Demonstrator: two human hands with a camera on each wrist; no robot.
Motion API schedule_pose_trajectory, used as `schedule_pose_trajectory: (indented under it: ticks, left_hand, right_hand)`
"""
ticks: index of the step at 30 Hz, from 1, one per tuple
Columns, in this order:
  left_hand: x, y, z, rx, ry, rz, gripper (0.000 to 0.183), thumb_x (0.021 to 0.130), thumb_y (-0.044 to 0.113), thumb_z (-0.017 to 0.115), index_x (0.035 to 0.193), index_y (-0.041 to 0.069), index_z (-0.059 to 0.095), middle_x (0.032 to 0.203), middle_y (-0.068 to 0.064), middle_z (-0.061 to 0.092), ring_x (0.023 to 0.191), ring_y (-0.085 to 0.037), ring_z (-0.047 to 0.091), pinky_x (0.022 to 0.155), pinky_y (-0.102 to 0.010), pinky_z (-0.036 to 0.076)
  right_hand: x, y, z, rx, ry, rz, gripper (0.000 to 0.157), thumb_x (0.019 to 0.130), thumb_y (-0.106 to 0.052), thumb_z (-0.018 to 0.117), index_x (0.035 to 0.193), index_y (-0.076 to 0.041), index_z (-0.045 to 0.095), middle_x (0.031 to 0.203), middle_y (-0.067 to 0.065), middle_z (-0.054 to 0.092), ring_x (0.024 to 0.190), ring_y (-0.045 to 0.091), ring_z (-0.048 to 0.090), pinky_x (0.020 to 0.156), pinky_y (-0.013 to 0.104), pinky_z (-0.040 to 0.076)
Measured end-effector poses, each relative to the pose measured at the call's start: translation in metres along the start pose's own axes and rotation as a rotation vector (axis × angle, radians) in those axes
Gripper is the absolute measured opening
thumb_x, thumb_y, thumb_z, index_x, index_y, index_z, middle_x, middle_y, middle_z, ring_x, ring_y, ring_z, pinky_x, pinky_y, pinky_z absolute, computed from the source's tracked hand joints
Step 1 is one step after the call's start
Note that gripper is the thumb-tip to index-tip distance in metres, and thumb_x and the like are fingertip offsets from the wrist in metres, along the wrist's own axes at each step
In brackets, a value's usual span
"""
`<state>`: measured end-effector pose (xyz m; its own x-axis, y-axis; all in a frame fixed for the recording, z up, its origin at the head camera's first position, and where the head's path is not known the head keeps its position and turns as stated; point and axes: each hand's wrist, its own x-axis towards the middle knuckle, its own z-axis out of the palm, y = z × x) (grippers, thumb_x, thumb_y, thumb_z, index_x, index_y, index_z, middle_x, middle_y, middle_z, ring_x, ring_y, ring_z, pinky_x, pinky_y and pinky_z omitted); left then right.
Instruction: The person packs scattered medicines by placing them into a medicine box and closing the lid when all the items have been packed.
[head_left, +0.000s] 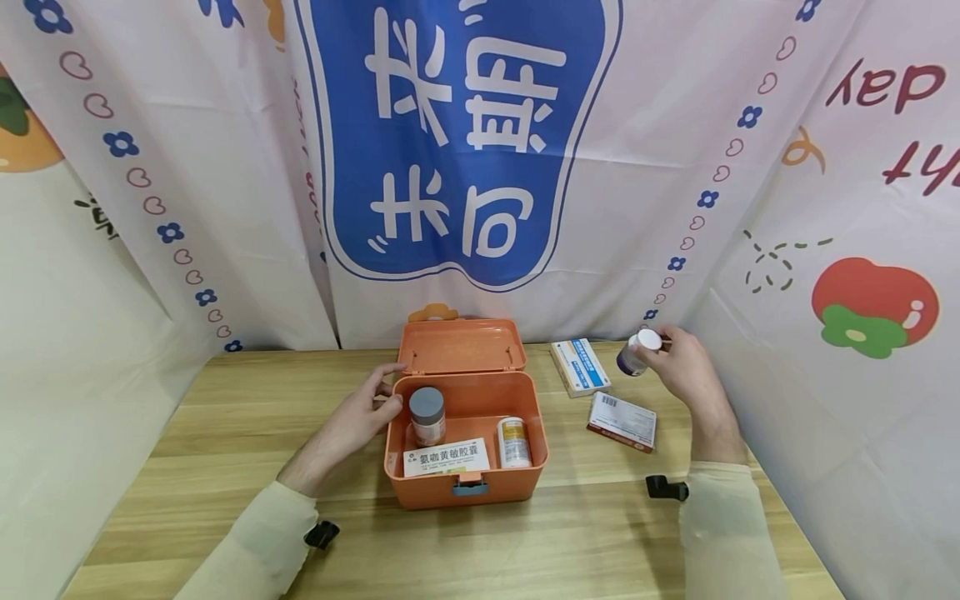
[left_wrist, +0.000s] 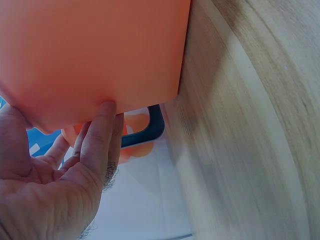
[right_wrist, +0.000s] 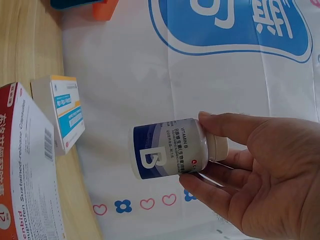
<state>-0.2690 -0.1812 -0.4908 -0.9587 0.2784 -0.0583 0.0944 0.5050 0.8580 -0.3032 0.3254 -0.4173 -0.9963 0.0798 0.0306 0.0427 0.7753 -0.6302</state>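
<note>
My right hand (head_left: 690, 367) pinches a white-capped vitamin B bottle (right_wrist: 170, 148) by its cap and neck, holding it near the table's back right. In the right wrist view the bottle lies sideways, its blue and white label showing. At the left rear corner of an open orange medicine box (head_left: 465, 492), my left hand (head_left: 356, 425) rests its fingertips against the wall and the raised lid (head_left: 465, 346). Inside the box are a grey-capped jar (head_left: 428, 408), a white bottle with a yellow label (head_left: 513, 442) and a white capsule carton (head_left: 446, 457).
Right of the box, a blue and white medicine carton (head_left: 581, 367) lies near the back edge. A red and white ibuprofen carton (head_left: 622, 419) lies in front of it. A printed curtain (head_left: 622, 192) hangs behind the wooden table (head_left: 585, 533).
</note>
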Motion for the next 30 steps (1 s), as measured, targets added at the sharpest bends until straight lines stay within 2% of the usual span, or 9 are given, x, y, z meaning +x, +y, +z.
schedule_pose_trajectory:
  ticks: [8, 22, 30]
  left_hand:
    - [0.0, 0.0, 0.0, 0.006, 0.0, -0.002, 0.057, 0.108, 0.025, 0.054, 0.162, 0.022, 0.034, 0.131, -0.021, 0.06, 0.108, -0.032, 0.071, 0.086, -0.038, 0.058]
    - [-0.001, 0.0, 0.0, -0.001, 0.005, -0.004, 0.057, 0.108, 0.026, 0.054, 0.162, 0.023, 0.034, 0.131, -0.021, 0.06, 0.108, -0.031, 0.071, 0.087, -0.042, 0.059]
    - [-0.001, 0.001, 0.0, -0.002, 0.004, 0.0, 0.059, 0.108, 0.026, 0.055, 0.162, 0.023, 0.033, 0.132, -0.021, 0.06, 0.109, -0.032, 0.071, 0.087, -0.041, 0.058]
  right_hand:
    - [-0.003, -0.014, 0.002, -0.003, 0.025, -0.035, 0.058, 0.102, -0.037, 0.069, 0.145, 0.0, 0.057, 0.146, 0.026, 0.06, 0.134, 0.045, 0.059, 0.106, 0.058, 0.053]
    - [-0.004, -0.033, 0.01, 0.002, -0.018, -0.052, 0.055, 0.102, -0.044, 0.067, 0.142, -0.006, 0.058, 0.144, 0.022, 0.062, 0.134, 0.044, 0.06, 0.105, 0.058, 0.054]
    - [-0.006, -0.044, 0.017, -0.008, 0.005, -0.094, 0.052, 0.102, -0.041, 0.069, 0.14, -0.006, 0.06, 0.141, 0.02, 0.064, 0.131, 0.041, 0.063, 0.103, 0.056, 0.055]
